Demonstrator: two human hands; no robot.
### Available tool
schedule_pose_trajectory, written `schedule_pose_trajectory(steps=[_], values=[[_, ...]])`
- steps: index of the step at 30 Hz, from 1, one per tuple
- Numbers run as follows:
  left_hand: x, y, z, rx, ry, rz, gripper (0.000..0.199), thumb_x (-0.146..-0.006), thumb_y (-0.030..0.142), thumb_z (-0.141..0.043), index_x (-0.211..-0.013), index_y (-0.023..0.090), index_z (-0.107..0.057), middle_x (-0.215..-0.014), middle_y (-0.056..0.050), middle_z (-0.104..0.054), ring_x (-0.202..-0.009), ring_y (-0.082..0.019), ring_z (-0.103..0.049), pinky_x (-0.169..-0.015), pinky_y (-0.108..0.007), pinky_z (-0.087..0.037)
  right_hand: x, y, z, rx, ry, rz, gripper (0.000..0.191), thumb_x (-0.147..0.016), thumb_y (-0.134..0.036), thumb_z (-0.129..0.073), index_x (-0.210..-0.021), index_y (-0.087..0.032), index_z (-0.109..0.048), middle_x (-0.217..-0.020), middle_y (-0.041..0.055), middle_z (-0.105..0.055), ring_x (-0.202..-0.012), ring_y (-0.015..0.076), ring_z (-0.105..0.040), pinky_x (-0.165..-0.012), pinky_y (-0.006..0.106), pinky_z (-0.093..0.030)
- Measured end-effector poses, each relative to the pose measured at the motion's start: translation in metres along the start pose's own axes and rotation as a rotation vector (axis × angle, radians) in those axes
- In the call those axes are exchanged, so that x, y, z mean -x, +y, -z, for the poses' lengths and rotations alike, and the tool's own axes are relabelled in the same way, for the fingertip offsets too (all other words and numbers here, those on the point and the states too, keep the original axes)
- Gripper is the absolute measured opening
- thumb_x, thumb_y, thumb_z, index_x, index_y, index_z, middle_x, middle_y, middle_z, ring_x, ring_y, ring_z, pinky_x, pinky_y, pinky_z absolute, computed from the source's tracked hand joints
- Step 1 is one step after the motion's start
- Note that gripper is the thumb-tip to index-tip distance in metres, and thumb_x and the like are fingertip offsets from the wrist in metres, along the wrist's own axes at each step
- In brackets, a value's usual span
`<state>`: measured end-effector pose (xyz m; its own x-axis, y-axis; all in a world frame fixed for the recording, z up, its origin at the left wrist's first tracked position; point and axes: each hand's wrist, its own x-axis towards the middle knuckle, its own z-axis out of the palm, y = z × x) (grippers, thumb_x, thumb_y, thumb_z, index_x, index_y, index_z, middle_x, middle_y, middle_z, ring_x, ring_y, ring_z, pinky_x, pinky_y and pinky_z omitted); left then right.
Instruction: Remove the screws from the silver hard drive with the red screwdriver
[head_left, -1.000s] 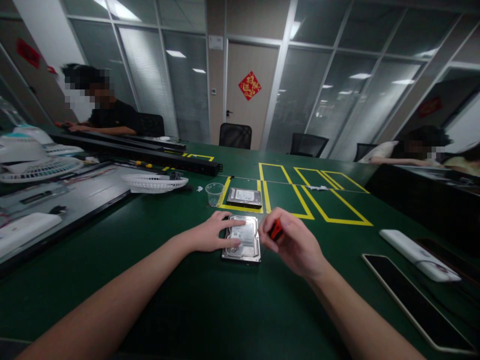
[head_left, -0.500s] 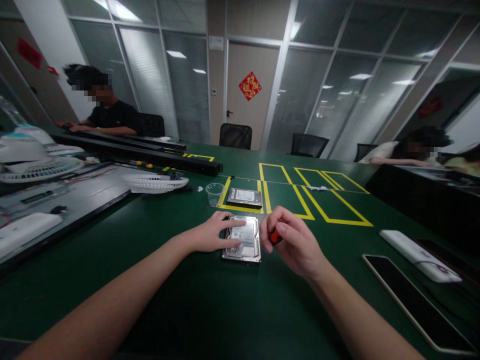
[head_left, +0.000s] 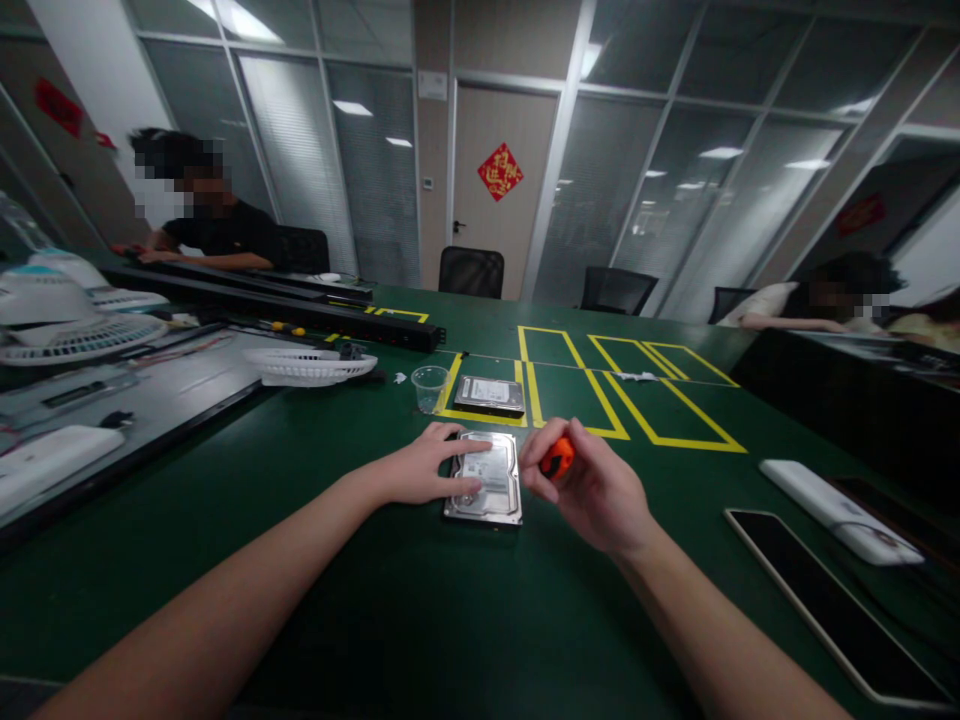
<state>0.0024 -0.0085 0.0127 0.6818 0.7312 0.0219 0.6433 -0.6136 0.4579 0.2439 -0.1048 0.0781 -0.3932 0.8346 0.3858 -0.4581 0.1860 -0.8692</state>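
Note:
A silver hard drive [head_left: 495, 490] lies on the green table directly in front of me. My left hand [head_left: 431, 465] rests on its left side, with thumb and forefinger stretched apart over the label and the other fingers by the left edge. At the drive's right edge, my right hand [head_left: 589, 485] is closed around a screwdriver [head_left: 559, 458] with an orange and black handle. Its shaft and tip are hidden by the fingers. Just beyond, a second hard drive [head_left: 489, 394] lies inside a yellow taped rectangle. A clear plastic cup [head_left: 430, 390] stands to its left.
On the left are a white fan grille [head_left: 307, 366], a flat grey panel [head_left: 172, 390] and long black bars [head_left: 337, 315]. A phone [head_left: 832, 600] and a white power strip [head_left: 840, 510] lie at right. People sit at the far left and far right.
My right hand has turned the screwdriver, so more of its orange handle shows between the fingers. My left hand and both drives have stayed in place.

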Motion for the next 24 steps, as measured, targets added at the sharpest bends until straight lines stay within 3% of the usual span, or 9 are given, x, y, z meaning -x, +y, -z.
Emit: schedule_pose_trajectory(steps=[11, 17, 19, 24], values=[[-0.0001, 0.0000, -0.0010, -0.017, 0.012, -0.017, 0.069, -0.089, 0.071, -0.058, -0.151, 0.046, -0.041, -0.158, -0.006, -0.032, -0.145, -0.037, -0.030, -0.116, -0.055, -0.031, 0.0022, 0.0029, -0.0001, 0.055, -0.017, 0.027, 0.018, -0.097, -0.033, -0.057, -0.086, -0.019, -0.054, -0.076, 0.0021, -0.061, -0.061, 0.0132, -0.050, -0.061, 0.030, -0.037], [-0.0008, -0.0008, -0.0014, -0.012, 0.013, -0.017, 0.069, -0.089, 0.072, -0.057, -0.151, 0.047, -0.041, -0.159, -0.006, -0.031, -0.146, -0.038, -0.028, -0.116, -0.057, -0.031, 0.0016, 0.0037, -0.0002, 0.038, -0.022, 0.010, 0.016, -0.095, -0.034, -0.063, -0.092, -0.021, -0.053, -0.076, 0.0007, -0.063, -0.056, 0.0107, -0.044, -0.053, 0.026, -0.028], [-0.0005, -0.0004, -0.0010, -0.006, 0.011, -0.016, 0.070, -0.089, 0.073, -0.057, -0.151, 0.046, -0.041, -0.159, -0.006, -0.031, -0.146, -0.039, -0.027, -0.116, -0.057, -0.030, 0.0016, 0.0034, -0.0004, 0.050, -0.008, 0.012, 0.018, -0.097, -0.038, -0.058, -0.093, -0.020, -0.057, -0.074, 0.0015, -0.063, -0.056, 0.0112, -0.043, -0.054, 0.027, -0.028], [0.0005, 0.0017, 0.0011, 0.018, -0.009, 0.007, 0.071, -0.088, 0.074, -0.057, -0.152, 0.047, -0.039, -0.159, -0.006, -0.030, -0.146, -0.039, -0.028, -0.115, -0.058, -0.031, 0.0007, 0.0011, -0.0011, 0.031, 0.032, -0.016, 0.044, -0.104, -0.046, -0.038, -0.090, -0.016, -0.066, -0.073, 0.0059, -0.065, -0.054, 0.0120, -0.043, -0.056, 0.030, -0.031]])
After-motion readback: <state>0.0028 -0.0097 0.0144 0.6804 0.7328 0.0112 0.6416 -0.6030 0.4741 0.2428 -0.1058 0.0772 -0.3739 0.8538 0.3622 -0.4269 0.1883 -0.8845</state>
